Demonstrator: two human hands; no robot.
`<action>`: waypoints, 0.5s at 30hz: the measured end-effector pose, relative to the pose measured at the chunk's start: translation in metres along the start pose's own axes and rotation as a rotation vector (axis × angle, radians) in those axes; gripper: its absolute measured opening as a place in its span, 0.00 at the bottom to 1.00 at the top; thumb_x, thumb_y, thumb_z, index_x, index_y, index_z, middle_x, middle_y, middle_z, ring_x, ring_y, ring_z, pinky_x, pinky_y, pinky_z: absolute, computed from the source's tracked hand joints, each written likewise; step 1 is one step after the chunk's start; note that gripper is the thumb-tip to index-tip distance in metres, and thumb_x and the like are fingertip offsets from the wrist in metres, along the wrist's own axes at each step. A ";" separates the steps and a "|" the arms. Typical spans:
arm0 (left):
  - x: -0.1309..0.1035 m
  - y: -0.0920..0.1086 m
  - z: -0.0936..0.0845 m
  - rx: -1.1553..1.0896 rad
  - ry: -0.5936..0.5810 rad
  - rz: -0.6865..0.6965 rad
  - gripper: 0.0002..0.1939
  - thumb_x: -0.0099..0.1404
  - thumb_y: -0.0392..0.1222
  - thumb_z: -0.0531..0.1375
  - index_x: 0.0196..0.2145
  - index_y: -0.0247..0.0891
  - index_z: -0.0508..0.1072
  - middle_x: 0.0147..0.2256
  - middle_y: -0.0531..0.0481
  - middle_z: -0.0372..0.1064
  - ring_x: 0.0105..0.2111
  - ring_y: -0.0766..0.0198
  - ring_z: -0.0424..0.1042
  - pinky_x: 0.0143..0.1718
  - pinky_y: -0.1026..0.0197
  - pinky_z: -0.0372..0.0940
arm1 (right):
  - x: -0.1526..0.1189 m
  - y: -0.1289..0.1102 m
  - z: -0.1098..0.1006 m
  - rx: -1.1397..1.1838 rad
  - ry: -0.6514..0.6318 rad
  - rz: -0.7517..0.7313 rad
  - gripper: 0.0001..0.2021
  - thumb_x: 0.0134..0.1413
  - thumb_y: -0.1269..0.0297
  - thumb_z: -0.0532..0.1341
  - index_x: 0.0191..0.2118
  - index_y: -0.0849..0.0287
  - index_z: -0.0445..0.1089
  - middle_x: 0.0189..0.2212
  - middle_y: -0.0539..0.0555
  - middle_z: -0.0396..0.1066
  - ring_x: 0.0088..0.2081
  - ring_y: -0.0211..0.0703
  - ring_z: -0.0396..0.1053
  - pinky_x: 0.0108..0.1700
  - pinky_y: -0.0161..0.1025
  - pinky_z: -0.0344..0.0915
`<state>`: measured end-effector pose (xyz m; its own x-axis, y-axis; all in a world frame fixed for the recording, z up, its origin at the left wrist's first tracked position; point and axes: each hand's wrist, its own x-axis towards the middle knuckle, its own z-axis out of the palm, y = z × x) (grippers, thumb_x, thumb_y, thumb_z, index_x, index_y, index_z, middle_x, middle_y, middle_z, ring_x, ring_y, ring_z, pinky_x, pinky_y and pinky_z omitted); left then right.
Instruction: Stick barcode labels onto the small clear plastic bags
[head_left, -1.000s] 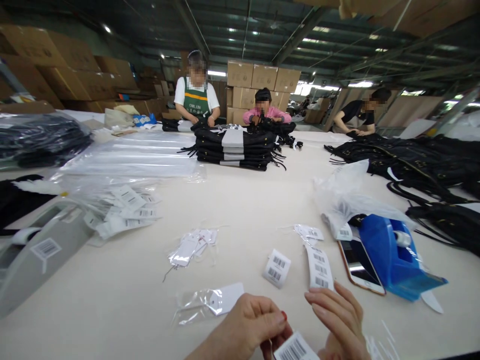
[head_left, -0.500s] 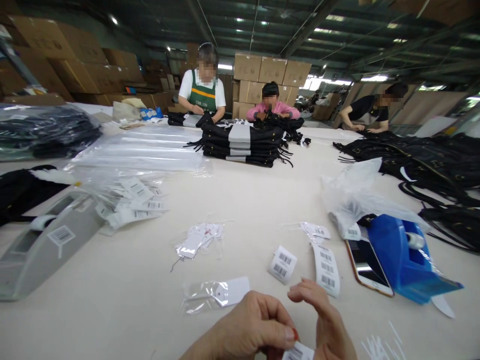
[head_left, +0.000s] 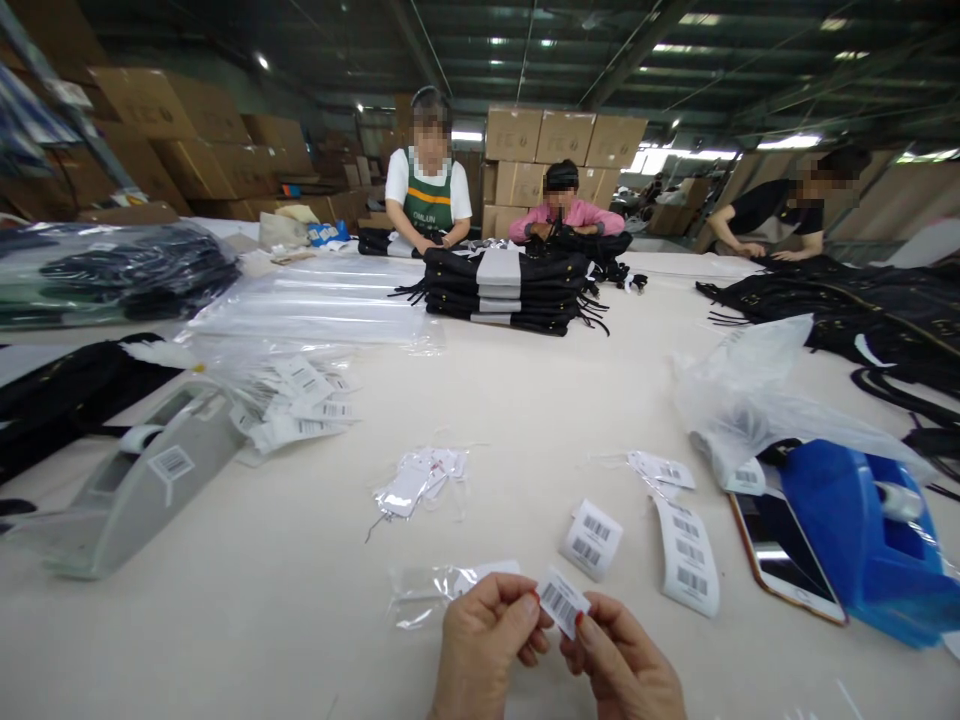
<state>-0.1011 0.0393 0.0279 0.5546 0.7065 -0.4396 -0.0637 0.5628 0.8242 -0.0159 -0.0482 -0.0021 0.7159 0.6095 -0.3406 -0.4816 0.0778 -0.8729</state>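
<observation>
Item: barcode sticker (head_left: 562,601), near edge of table (head_left: 525,420), centre. Pinched betw. left hand (head_left: 484,645) & right hand (head_left: 622,665) fingertips, both closed on it. Handle by edges, keep flat, avoid creasing. Vs. 0.5 s ago: sticker raised, fully visible; blue tape dispenser (head_left: 870,540) shifted right in view.

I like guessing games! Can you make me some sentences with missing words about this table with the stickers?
1. Both hands pinch one ____ sticker.
2. The tape dispenser beside the phone is coloured ____.
3. The phone lies ____ up.
4. The folded clothes stacked mid-table are mostly ____.

Missing words: barcode; blue; screen; black
</observation>
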 end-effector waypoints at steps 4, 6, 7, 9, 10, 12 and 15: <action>0.008 0.005 -0.030 0.338 0.080 0.228 0.19 0.53 0.46 0.57 0.41 0.34 0.68 0.30 0.47 0.70 0.26 0.65 0.66 0.28 0.62 0.62 | 0.004 -0.006 0.003 -0.061 0.087 -0.013 0.15 0.31 0.55 0.70 0.24 0.60 0.71 0.16 0.47 0.66 0.19 0.33 0.60 0.22 0.31 0.56; 0.015 0.015 -0.050 0.646 0.114 0.404 0.17 0.56 0.43 0.54 0.43 0.37 0.67 0.36 0.46 0.69 0.31 0.63 0.66 0.35 0.59 0.62 | 0.007 -0.014 0.002 -0.133 0.083 -0.029 0.14 0.33 0.55 0.69 0.25 0.60 0.70 0.16 0.46 0.64 0.20 0.33 0.59 0.23 0.31 0.55; 0.018 0.020 -0.058 0.815 0.100 0.473 0.15 0.56 0.42 0.53 0.42 0.37 0.68 0.38 0.45 0.68 0.34 0.61 0.66 0.38 0.57 0.61 | 0.009 -0.017 0.002 -0.179 0.063 -0.026 0.14 0.34 0.55 0.68 0.24 0.60 0.69 0.15 0.46 0.64 0.20 0.33 0.58 0.23 0.31 0.54; 0.023 0.028 -0.069 1.113 0.048 0.533 0.13 0.56 0.39 0.53 0.39 0.38 0.69 0.41 0.44 0.66 0.40 0.57 0.63 0.43 0.54 0.58 | 0.011 -0.021 0.005 -0.266 0.014 -0.015 0.14 0.36 0.54 0.67 0.23 0.60 0.67 0.15 0.45 0.62 0.19 0.33 0.57 0.23 0.31 0.53; 0.024 0.030 -0.072 1.229 0.029 0.523 0.12 0.55 0.38 0.53 0.37 0.38 0.70 0.41 0.44 0.66 0.42 0.56 0.62 0.44 0.52 0.57 | 0.012 -0.022 0.007 -0.299 -0.008 -0.011 0.14 0.37 0.54 0.66 0.23 0.60 0.66 0.15 0.45 0.61 0.19 0.33 0.56 0.23 0.31 0.52; 0.025 0.033 -0.071 1.392 0.013 0.456 0.10 0.53 0.38 0.55 0.35 0.37 0.69 0.40 0.45 0.65 0.42 0.55 0.61 0.43 0.52 0.56 | 0.015 -0.019 0.012 -0.356 -0.053 -0.001 0.15 0.37 0.52 0.65 0.22 0.59 0.66 0.14 0.45 0.60 0.19 0.33 0.56 0.23 0.32 0.52; 0.027 0.033 -0.066 1.495 -0.005 0.368 0.10 0.51 0.39 0.56 0.33 0.37 0.68 0.37 0.48 0.65 0.40 0.56 0.61 0.41 0.53 0.54 | 0.020 -0.012 0.018 -0.441 -0.137 0.027 0.16 0.38 0.51 0.64 0.22 0.59 0.65 0.14 0.44 0.59 0.20 0.34 0.55 0.23 0.32 0.51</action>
<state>-0.1426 0.1054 0.0200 0.6984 0.7020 -0.1393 0.6682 -0.5699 0.4783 -0.0053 -0.0227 0.0083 0.6187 0.7075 -0.3416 -0.2163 -0.2646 -0.9398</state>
